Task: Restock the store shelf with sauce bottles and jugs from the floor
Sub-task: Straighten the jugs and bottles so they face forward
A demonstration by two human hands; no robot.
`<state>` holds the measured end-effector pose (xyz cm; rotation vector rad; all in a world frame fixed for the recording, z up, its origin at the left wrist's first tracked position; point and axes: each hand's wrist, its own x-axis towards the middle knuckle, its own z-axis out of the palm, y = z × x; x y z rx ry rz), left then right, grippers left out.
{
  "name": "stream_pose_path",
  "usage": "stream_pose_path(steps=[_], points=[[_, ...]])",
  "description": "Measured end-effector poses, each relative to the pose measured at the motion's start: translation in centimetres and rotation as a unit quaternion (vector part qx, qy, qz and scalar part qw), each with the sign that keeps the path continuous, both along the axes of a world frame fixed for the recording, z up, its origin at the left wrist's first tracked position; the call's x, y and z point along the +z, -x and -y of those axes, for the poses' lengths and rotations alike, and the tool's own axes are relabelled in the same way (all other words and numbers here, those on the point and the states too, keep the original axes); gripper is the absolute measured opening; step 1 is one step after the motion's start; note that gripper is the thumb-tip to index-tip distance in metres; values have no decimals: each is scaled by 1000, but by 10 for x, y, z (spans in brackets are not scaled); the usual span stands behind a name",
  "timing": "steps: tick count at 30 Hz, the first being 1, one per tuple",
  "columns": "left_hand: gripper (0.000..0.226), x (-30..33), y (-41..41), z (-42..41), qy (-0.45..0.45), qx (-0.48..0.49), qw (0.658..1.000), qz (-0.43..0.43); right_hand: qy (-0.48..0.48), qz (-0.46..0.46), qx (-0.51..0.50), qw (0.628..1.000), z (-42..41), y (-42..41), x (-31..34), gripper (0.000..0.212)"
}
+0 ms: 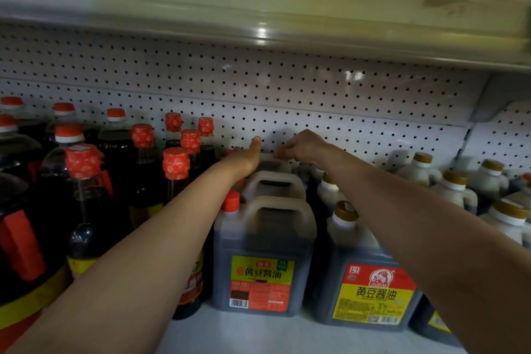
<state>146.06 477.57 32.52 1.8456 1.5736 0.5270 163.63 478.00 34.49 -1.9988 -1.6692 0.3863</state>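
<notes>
Dim, soft-blurred; overhead glare, bowed edges.

Translucent plastic jugs with glossy paper labels; matt perforated metal back panel.

The white shelf deck carries the stock, backed by a white perforated panel. An upper shelf runs overhead at 12 o'clock. At 9 o'clock stand dark sauce bottles with red caps, packed close in rows. At 6 o'clock a file of red-capped handled jugs runs front to back, the front one with a yellow-green and red label. From 5 to 3 o'clock stand gold-capped jugs, the nearest with a red and yellow label.
</notes>
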Motion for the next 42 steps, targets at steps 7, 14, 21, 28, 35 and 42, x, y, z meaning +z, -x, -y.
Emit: stream_pose_path(steps=[7,14,21,28,35,42], points=[[83,-5,2,-6,-11,-21,999,29,-1,-29,13,1000,-4,-4,-14,49],[89,-6,6,-6,-10,-14,998,67,-11,37,9,999,-8,0,-12,49],[90,-4,5,-2,-19,6,996,84,-16,70,9,997,-12,2,-11,43],[94,-3,10,-3,-9,15,995,96,-10,70,22,997,-10,3,-7,41],[94,2,3,5,-10,16,996,88,-9,65,22,998,-4,-8,-9,31],[97,4,5,5,-15,21,997,72,-18,118,31,992,-4,-7,-9,30]])
